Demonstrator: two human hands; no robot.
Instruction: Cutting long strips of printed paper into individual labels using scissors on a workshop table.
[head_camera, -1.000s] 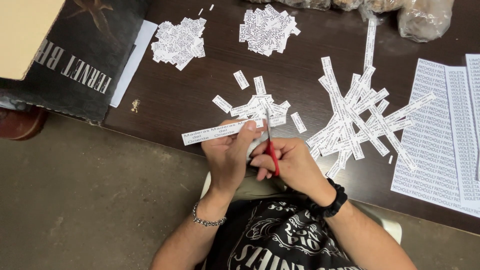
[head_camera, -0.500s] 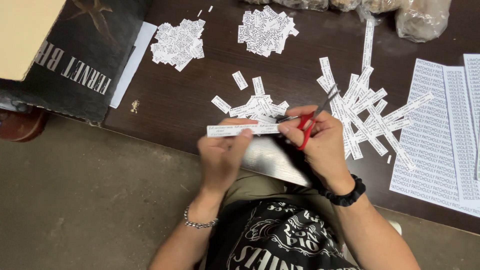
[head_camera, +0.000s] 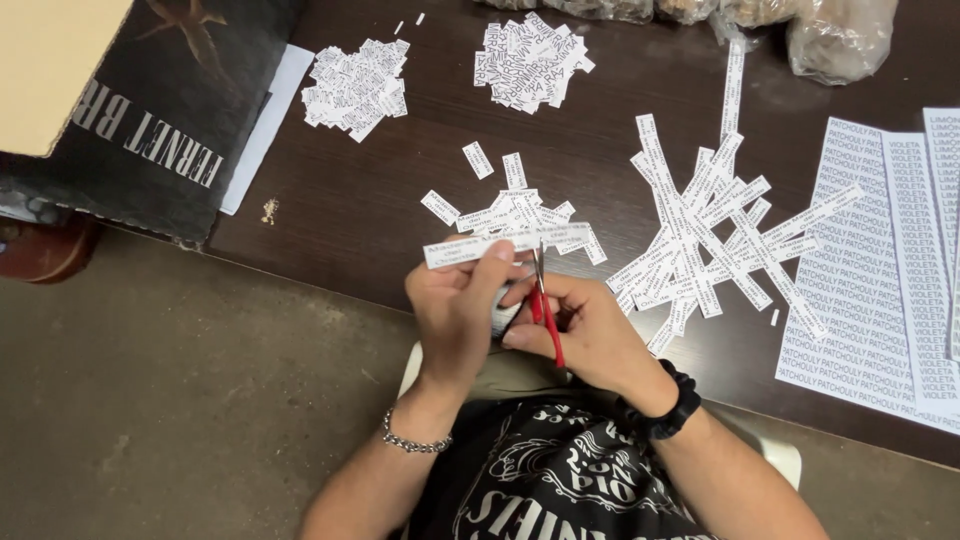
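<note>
1. Fingers of the left hand (head_camera: 462, 312) are pinched on a white paper strip (head_camera: 505, 245), held just over the table's (head_camera: 330, 225) near edge.
2. Strip's long axis runs left-right, parallel w/ that edge.
3. Right hand (head_camera: 590, 335) is wrapped round red-handled scissors (head_camera: 545, 310); blades point away, crossing the strip approx. square, right of the left thumb.
4. Cut pieces (head_camera: 515, 212) lie just beyond; uncut strips (head_camera: 700, 235) toward the right edge.

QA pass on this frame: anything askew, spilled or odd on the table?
Nothing damaged. The long paper strips lie crisscrossed in a loose heap rather than stacked, and a few cut labels sit stray outside the piles. The left hand holds a strip at the red scissors.
</note>
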